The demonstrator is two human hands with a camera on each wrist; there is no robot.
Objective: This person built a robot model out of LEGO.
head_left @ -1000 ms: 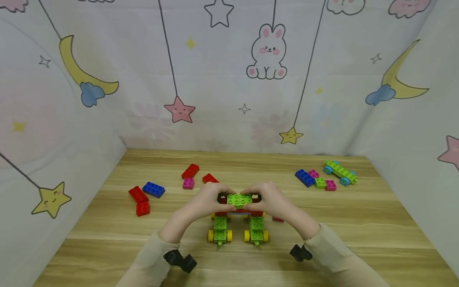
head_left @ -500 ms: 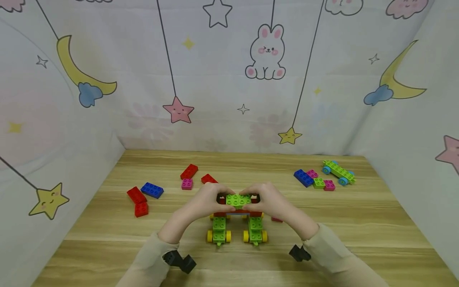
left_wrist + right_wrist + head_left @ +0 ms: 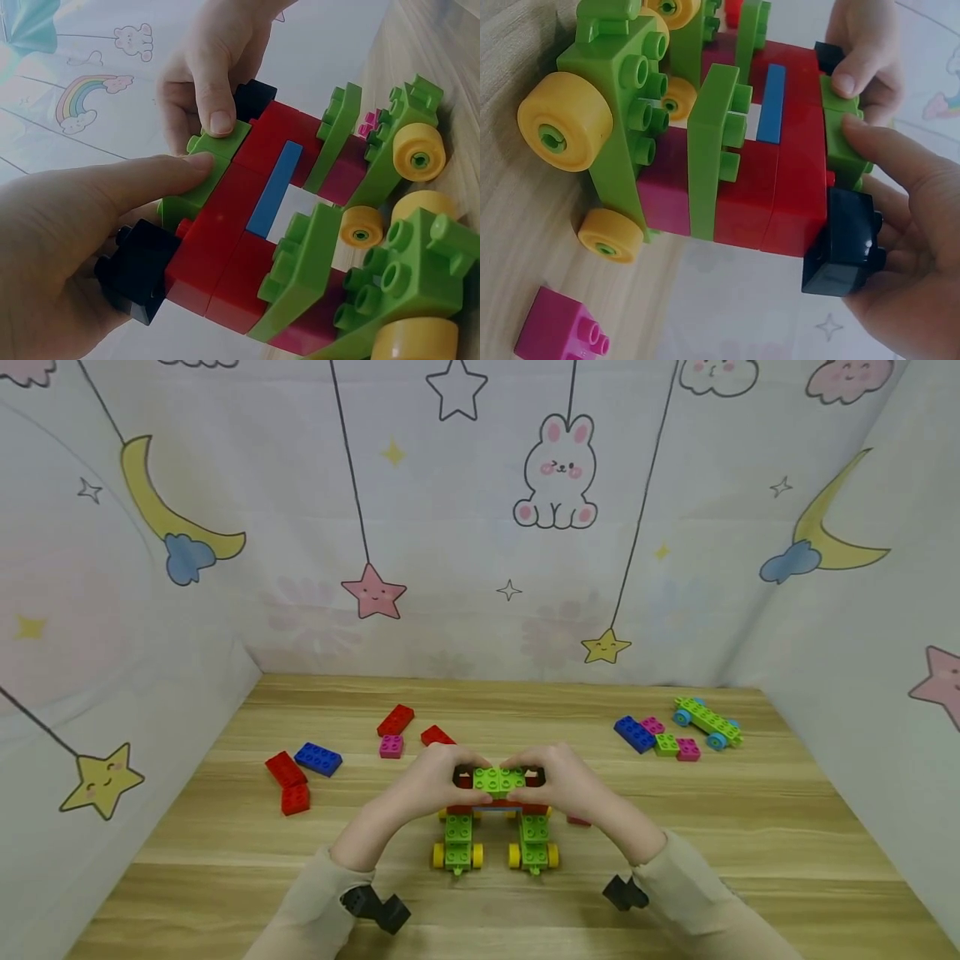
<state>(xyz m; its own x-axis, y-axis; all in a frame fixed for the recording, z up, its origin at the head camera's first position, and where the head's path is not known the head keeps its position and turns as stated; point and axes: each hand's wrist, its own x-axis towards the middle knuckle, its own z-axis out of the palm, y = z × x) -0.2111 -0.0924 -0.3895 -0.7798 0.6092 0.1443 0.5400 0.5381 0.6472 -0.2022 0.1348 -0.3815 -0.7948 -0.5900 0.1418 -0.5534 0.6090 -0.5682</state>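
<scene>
My left hand (image 3: 438,778) and right hand (image 3: 562,781) meet over a toy-brick build in the middle of the table. The left thumb and fingers pinch one green brick (image 3: 191,191); the right ones pinch another green brick (image 3: 846,150) right beside it. Both bricks sit along the top of a red brick layer (image 3: 799,172). Black bricks (image 3: 135,270) flank them at the ends, partly behind the hands in the head view. Lower down are a blue brick (image 3: 274,189), green plates (image 3: 300,274), magenta bricks (image 3: 664,184) and two green wheeled bases (image 3: 459,852) with yellow wheels.
Red bricks (image 3: 285,770), a blue brick (image 3: 318,759) and a pink brick (image 3: 392,746) lie to the left. At the back right are another blue brick (image 3: 634,734), small bricks (image 3: 666,744) and a green car base (image 3: 708,720). A magenta brick (image 3: 551,326) lies beside the build.
</scene>
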